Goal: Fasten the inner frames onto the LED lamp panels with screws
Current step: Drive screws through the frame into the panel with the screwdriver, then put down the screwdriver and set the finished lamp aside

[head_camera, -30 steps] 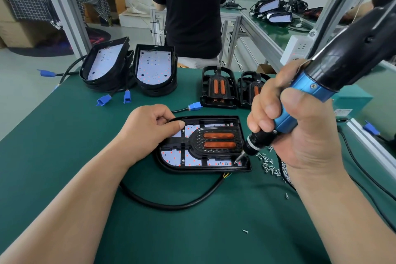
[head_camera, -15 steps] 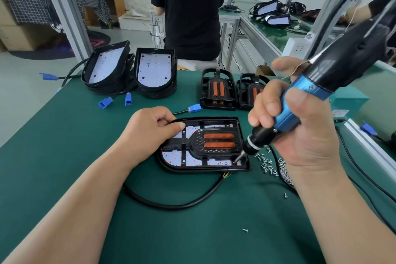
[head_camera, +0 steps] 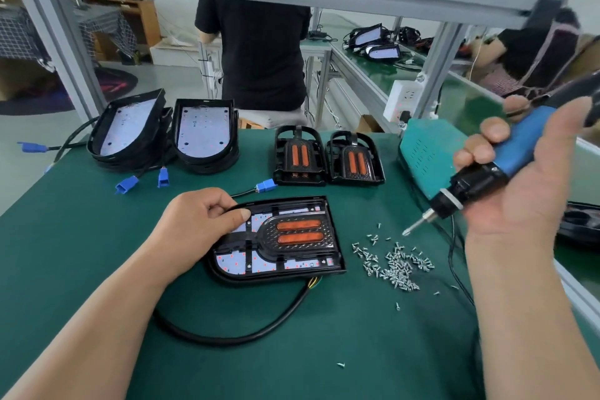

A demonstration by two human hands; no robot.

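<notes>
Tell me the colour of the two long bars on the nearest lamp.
Orange bars, seen best in the head view.

The lamp panel (head_camera: 292,265) under the left hand (head_camera: 201,224) and a scatter of screws (head_camera: 396,265) below the right hand's (head_camera: 519,182) screwdriver (head_camera: 470,187) fill the ground between the hands, with a strip of bare mat (head_camera: 357,204) between them. Nearer, a black cable (head_camera: 233,336) loops across. Left of the left hand the mat is open up to blue plugs (head_camera: 126,186). Beyond the hands stand two frames (head_camera: 298,159), stacked panels (head_camera: 204,136) and a teal box (head_camera: 425,156).
</notes>
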